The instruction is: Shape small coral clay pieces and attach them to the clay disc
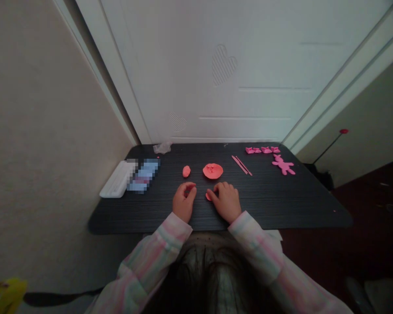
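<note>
I see the small coral disc (pixel 208 197) at my right hand's (pixel 226 200) thumb, toward the table's (pixel 281 209) near edge; grip unclear. My left hand (pixel 183 203), curled, lies farther off; I can't tell whether it's closed.

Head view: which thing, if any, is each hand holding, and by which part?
The right hand has its thumb at the edge of the small coral piece; whether it grips it cannot be told. The left hand shows nothing held.

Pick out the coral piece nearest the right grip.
The small piece partly hidden by the right grip; the oval lump and the dish-shaped piece both lie farther forward, in full view.
</note>
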`<state>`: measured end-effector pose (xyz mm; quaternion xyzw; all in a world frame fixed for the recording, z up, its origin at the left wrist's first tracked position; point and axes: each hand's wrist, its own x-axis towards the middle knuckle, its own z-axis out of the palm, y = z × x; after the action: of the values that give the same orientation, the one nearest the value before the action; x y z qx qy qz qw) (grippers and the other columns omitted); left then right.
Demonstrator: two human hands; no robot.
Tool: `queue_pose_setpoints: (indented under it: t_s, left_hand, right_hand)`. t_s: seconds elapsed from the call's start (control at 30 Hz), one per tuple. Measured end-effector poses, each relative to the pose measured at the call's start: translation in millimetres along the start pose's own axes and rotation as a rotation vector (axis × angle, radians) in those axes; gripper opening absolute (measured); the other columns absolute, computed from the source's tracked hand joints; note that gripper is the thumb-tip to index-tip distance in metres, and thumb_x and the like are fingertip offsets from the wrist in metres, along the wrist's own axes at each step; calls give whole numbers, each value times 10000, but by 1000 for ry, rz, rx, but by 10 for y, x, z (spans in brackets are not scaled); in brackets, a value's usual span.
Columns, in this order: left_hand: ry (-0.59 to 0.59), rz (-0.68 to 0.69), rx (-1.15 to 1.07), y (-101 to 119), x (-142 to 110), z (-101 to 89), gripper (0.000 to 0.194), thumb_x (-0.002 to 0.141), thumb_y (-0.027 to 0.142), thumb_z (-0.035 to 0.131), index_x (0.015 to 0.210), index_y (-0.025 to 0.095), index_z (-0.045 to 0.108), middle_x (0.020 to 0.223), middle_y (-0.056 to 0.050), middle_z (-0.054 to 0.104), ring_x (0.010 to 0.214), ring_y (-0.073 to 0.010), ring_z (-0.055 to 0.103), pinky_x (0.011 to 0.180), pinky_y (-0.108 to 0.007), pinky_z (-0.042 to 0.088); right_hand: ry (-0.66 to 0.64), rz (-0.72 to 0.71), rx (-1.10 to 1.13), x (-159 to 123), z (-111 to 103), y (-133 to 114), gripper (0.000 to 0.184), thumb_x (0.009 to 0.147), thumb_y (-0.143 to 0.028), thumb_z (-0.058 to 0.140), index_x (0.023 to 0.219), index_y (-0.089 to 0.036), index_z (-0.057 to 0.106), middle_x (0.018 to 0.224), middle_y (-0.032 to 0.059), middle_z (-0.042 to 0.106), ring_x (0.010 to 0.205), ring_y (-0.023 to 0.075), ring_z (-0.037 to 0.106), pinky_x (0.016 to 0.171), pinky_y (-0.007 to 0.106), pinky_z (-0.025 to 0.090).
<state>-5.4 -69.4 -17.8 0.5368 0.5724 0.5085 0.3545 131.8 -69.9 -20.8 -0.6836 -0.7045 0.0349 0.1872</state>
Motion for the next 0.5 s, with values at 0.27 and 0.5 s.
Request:
queue_pose_setpoints:
  t_s: [0.27, 0.5]
  left_hand:
    - [-1, 41, 55, -8, 4, 4, 136, 732, 234, 476, 798, 154, 564, 819, -41, 586, 779, -137, 549, 705, -271, 437]
    - [-142, 302, 326, -21, -62, 5, 219, 714, 105, 438, 793, 178, 629, 855, -48, 614, 872, -181, 509, 821, -347, 398]
  right_hand:
    - [0, -1, -9, 7, -12, -2, 215, 782, -392, 460, 730, -197, 535, 805, 49, 578, 782, 200, 490, 638, 298, 280]
    - [-6, 13, -28, 12, 8, -7, 221, 766, -406, 474, 751, -195, 536, 828, 58, 575, 810, 220, 487, 656, 311, 282]
